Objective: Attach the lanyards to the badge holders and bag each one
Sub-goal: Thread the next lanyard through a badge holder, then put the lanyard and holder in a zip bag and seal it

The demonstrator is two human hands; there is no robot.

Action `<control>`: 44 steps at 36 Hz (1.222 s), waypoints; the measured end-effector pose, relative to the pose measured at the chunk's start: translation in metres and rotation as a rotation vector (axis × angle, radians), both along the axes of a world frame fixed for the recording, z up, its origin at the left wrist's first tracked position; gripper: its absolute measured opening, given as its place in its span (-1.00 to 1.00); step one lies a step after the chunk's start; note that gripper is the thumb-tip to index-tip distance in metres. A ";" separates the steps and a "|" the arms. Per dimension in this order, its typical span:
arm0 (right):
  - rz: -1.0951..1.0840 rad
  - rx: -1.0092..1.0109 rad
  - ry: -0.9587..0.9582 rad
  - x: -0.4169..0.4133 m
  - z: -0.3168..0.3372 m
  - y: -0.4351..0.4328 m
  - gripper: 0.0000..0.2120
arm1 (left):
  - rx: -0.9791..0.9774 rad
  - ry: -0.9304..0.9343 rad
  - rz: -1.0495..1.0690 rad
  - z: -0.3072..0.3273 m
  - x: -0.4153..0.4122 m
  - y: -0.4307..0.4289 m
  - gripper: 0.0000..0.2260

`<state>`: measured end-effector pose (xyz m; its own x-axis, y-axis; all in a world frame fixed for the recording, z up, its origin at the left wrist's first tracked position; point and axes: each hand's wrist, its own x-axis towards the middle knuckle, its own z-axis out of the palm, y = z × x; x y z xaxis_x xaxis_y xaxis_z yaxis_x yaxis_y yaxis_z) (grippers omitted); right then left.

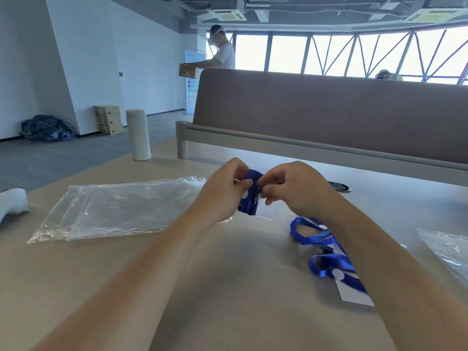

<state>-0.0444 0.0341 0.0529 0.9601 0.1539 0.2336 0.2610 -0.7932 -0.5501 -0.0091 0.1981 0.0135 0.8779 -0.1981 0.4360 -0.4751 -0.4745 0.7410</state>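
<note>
My left hand [224,188] and my right hand [291,188] meet above the table's middle, both pinching a folded blue lanyard [249,198] with a white dot and a small metal clip at its edge. A clear badge holder [266,212] shows faintly just below my right hand. More blue lanyards [319,239] lie tangled on the table to the right, over a white-backed badge holder [354,295]. A stack of clear plastic bags [119,209] lies flat to the left.
A tall white bottle [138,134] stands at the table's back left. A white object [12,201] sits at the left edge, another clear bag [448,247] at the right edge. A brown partition [329,110] borders the far side. A person stands far behind.
</note>
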 end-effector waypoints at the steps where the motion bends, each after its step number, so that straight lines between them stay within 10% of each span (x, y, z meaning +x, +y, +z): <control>1: -0.008 -0.034 -0.016 0.001 0.000 -0.001 -0.86 | 0.012 0.017 -0.013 0.001 -0.001 0.001 -0.95; 17: -0.056 -0.352 -0.195 0.003 -0.001 0.000 -0.93 | 0.181 0.108 -0.134 0.001 -0.005 0.003 -0.85; 44: 0.012 -0.196 -0.076 -0.004 0.002 -0.008 -0.97 | 0.014 0.303 -0.217 0.017 -0.015 0.008 -0.71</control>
